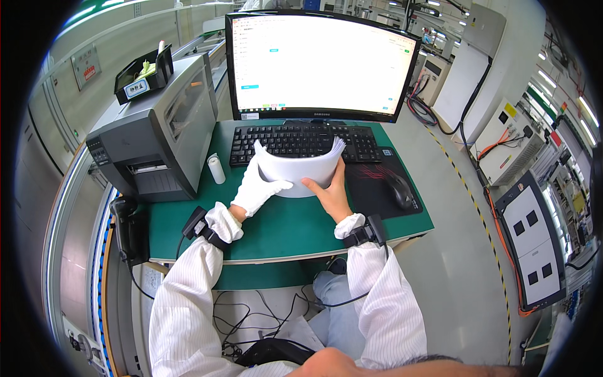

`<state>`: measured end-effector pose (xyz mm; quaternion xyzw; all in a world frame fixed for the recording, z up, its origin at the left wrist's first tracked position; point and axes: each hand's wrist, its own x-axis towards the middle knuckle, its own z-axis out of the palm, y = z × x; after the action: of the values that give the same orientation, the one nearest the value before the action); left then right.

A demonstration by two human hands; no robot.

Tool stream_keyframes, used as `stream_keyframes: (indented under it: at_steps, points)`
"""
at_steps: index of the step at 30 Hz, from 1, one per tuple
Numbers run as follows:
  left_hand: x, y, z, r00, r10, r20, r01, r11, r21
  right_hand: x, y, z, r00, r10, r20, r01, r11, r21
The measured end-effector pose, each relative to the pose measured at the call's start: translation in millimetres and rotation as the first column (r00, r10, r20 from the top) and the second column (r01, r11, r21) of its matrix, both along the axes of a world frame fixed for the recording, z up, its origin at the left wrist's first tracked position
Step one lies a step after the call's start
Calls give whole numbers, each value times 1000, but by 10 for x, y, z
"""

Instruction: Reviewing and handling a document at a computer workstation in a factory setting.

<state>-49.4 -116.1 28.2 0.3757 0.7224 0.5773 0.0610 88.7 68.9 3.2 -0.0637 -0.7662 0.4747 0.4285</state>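
Between my two hands a stack of white paper sheets [298,176] is bent into a curve, its ends raised and its lower edge at the green desk. My left hand [256,190], in a white glove, grips the left end with the thumb across the near face. The right end is held by my bare right hand [331,191], thumb in front and fingers behind. Just beyond the sheets lies a black keyboard [276,139], partly hidden by them. Each wrist wears a black strap with a small box and a cable.
A grey label printer [147,141] stands at the left, with a black bin [146,72] on top. Near it are a white roll [216,169] and a black handheld scanner [125,226]. A monitor [320,63] rises behind the keyboard. A mouse [399,190] sits on its mat. Cables tangle below.
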Motion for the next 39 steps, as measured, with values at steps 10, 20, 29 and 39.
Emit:
stream_keyframes:
  at_steps: [10, 20, 29, 39]
  points:
    - [-259, 38, -245, 980, 65, 190, -96, 982, 162, -63, 91, -132, 972, -236, 20, 237, 969, -72]
    - [-283, 51, -249, 969, 14, 248, -103, 931, 350, 17, 105, -53, 961, -272, -51, 268, 961, -69]
    - [-270, 109, -311, 973, 26, 230, -74, 976, 203, 11, 68, -73, 963, -269, 8, 268, 956, -115]
    - [-298, 54, -298, 968, -4, 250, -70, 955, 287, 2, 64, -53, 995, -98, 18, 99, 992, -72]
